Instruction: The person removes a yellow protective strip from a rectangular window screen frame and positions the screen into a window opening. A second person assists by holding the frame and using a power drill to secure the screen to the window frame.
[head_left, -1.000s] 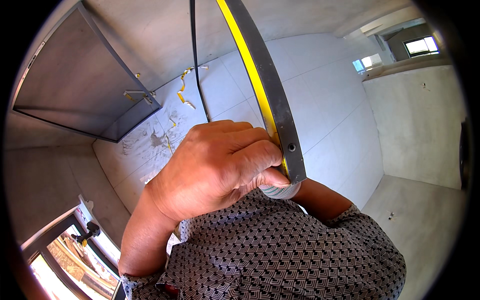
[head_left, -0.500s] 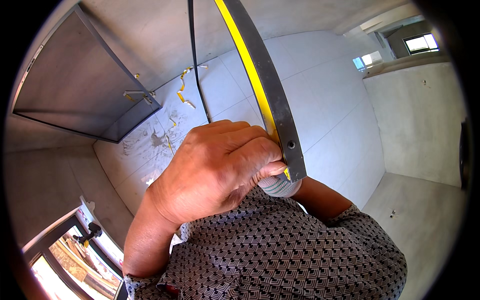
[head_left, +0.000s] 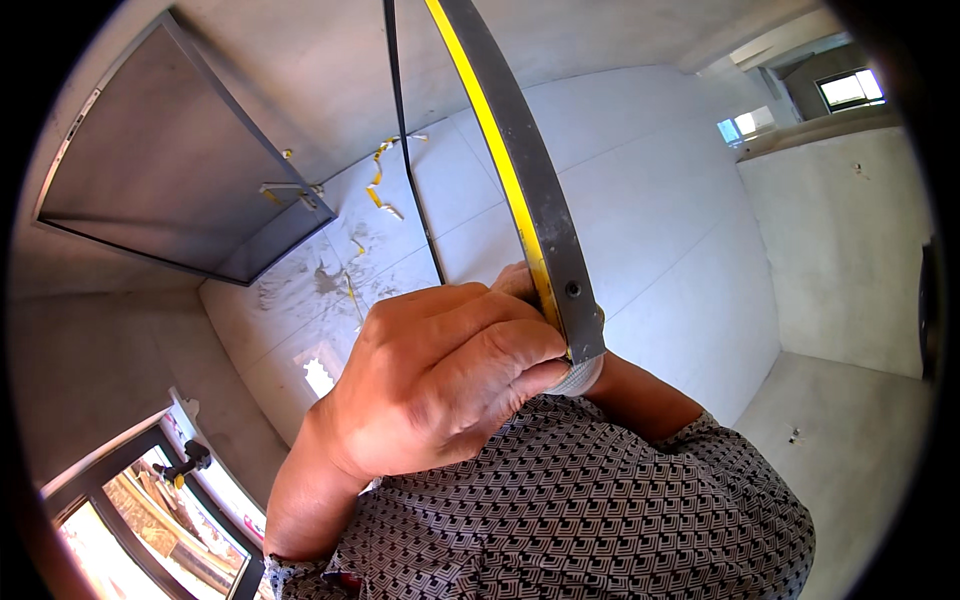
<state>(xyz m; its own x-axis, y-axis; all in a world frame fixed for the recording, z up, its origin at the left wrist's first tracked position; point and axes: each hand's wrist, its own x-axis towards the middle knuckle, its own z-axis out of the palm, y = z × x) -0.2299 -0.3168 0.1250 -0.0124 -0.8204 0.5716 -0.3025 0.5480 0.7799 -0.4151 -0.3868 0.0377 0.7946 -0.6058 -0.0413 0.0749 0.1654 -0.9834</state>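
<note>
A long dark grey metal bar (head_left: 550, 210) with a round hole near its lower end rises up and away from me. Along its left edge runs a yellow strip (head_left: 500, 160), apparently tape. My left hand (head_left: 450, 375) is closed, thumb and fingers pinched at the strip's lower end. Behind the bar's end is my right hand (head_left: 580, 378) in a pale knit glove. Mostly hidden by the bar, it appears wrapped around it from behind, with bare fingertips partly showing at the left edge. Left of the bar stands a thin black upright strip (head_left: 405, 140).
A dark framed panel (head_left: 180, 150) leans on the wall at left. Torn yellow-and-white strips (head_left: 377, 185) and dark smudges (head_left: 325, 280) mark the pale tiled floor (head_left: 660, 220). A window with a black handle (head_left: 185, 465) is at lower left. A low wall (head_left: 850, 230) stands at right.
My left hand has shifted slightly down, its fingertips pressed closer to the bar's edge. The bar's end has moved slightly left. Fingertips now show behind the bar.
</note>
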